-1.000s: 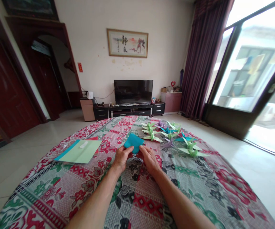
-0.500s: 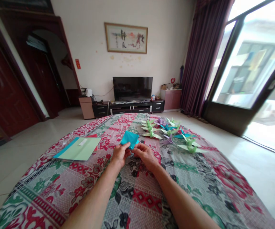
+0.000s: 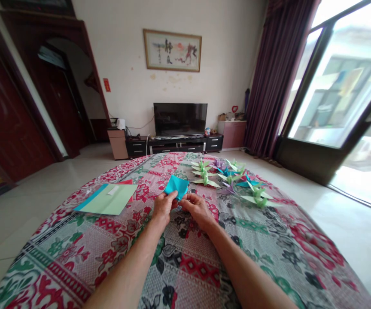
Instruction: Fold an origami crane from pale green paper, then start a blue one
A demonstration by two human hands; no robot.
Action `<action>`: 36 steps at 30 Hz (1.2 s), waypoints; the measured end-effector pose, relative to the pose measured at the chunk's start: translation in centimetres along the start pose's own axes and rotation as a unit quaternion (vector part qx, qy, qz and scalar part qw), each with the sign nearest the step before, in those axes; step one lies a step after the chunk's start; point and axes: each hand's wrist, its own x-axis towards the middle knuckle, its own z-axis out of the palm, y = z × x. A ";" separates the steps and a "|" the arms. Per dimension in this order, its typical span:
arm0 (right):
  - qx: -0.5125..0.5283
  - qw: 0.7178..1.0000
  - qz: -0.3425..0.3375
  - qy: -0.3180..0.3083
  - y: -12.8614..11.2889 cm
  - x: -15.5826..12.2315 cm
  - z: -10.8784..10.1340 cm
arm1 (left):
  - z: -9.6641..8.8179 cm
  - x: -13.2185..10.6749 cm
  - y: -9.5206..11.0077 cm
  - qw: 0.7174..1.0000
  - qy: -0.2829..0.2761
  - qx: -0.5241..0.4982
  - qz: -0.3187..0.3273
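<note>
A small folded square of blue origami paper (image 3: 176, 186) is held just above the table between both hands. My left hand (image 3: 164, 205) pinches its lower left side, thumb on top. At its lower right corner, my right hand (image 3: 198, 209) grips the edge between thumb and fingers; the exact fingertip contact is partly hidden. To the right stand several folded paper cranes: light green ones (image 3: 205, 179), a purple one (image 3: 229, 187) and blue ones (image 3: 247, 182). On the left lies a stack of paper sheets (image 3: 110, 201), light green on top with blue and red edges showing.
A patterned cloth (image 3: 201, 266) covers the round table. A small white strip (image 3: 113, 190) rests on the paper stack. Beyond the table are a television (image 3: 180, 119) on a low black cabinet (image 3: 175, 146), a purple curtain (image 3: 271, 81) and a glass door (image 3: 330, 98).
The blue paper's outline has shifted slightly, with the right fingers now closer against its lower right corner. Both hands keep their hold; the whole view has moved a little.
</note>
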 end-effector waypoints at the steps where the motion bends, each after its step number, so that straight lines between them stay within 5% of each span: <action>1: -0.002 1.000 0.001 -0.003 0.1 0.0 0.0 | 0.0 0.0 0.0 1.000 0.004 0.006 0.008; 8: -0.021 1.000 -0.003 0.008 0.4 0.2 -0.1 | 0.5 -0.3 0.0 0.992 0.017 0.096 0.083; 22: 0.150 0.984 0.083 0.054 -0.1 0.3 0.0 | 0.7 -0.9 0.3 0.977 -0.038 0.127 0.166; 36: 0.251 0.955 0.040 0.151 0.2 1.0 -0.4 | 1.3 -1.4 -0.4 0.981 -0.109 0.040 0.155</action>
